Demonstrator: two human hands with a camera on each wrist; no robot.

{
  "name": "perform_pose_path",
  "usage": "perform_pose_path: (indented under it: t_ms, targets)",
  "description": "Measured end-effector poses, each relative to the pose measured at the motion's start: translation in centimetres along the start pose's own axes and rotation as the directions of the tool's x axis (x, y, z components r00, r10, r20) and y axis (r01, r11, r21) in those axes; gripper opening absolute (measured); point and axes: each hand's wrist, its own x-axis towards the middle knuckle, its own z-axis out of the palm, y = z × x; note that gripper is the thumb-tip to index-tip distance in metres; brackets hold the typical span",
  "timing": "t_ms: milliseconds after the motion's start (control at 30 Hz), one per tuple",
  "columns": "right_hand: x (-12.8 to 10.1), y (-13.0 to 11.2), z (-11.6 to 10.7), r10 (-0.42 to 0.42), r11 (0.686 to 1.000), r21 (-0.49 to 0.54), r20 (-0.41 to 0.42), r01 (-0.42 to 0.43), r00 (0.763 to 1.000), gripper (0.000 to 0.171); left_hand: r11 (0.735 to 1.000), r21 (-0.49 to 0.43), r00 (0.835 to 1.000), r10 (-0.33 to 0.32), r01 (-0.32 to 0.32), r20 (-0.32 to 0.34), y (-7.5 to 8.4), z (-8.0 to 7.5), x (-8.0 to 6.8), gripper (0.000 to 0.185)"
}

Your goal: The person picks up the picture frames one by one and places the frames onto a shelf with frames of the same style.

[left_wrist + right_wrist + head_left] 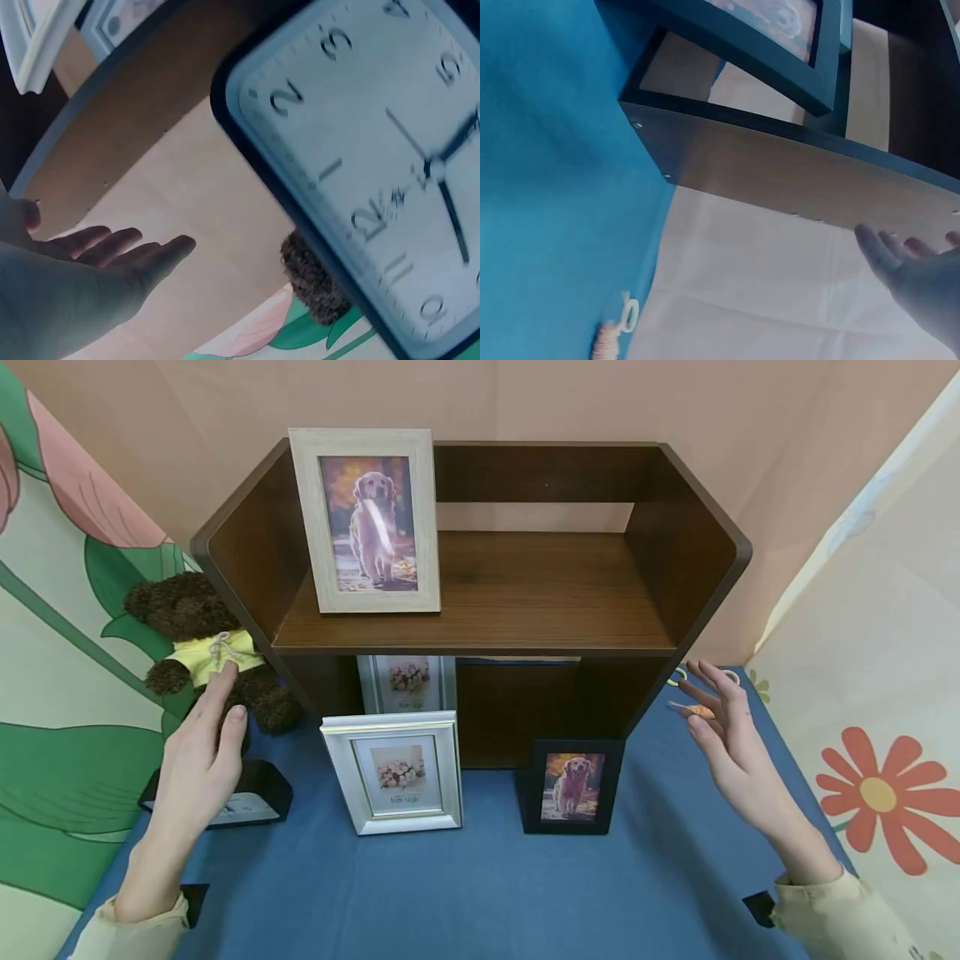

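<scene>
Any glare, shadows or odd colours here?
Head view: white glare streaks the large dog picture; a shadow lies on the blue cloth beside the right hand. Left wrist view: bluish cast over the clock. Right wrist view: right hand bluish.

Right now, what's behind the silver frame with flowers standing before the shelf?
A second flower-picture frame in the lower level of the shelf. Its middle shows; the upper board hides its top, the silver frame its bottom.
</scene>
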Motion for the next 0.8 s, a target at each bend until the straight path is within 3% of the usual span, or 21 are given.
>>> perform_pose_path:
  t_ms: [167, 300, 500, 800]
  targets:
    - [-1.0, 0.7, 0.7, -0.068, 0.994, 0.084, 0.019, 0.066, 0.998, 0.082, 0.998, -0.02, 0.997, -0.063, 0.062, -0.043, 0.4, 0.7, -0.3, 0.052]
    - [-2.0, 1.7, 1.2, -0.079, 0.991, 0.11, 0.06, 0.072, 0.995, 0.092, 0.993, -0.079, 0.995, -0.089, 0.086, -0.035, 0.5, 1.3, -0.2, 0.053]
    - [-3.5, 3.0, 2.2, -0.054, 0.993, 0.108, 0.108, 0.042, 0.993, 0.105, 0.982, -0.175, 0.997, -0.07, 0.064, -0.027, 0.7, 1.9, 0.2, 0.055]
    - [-5.2, 4.7, 3.9, -0.08, 0.988, 0.146, 0.158, 0.057, 0.984, 0.103, 0.965, -0.259, 0.999, -0.048, 0.047, 0.0, 0.9, 2.8, 0.7, 0.056]
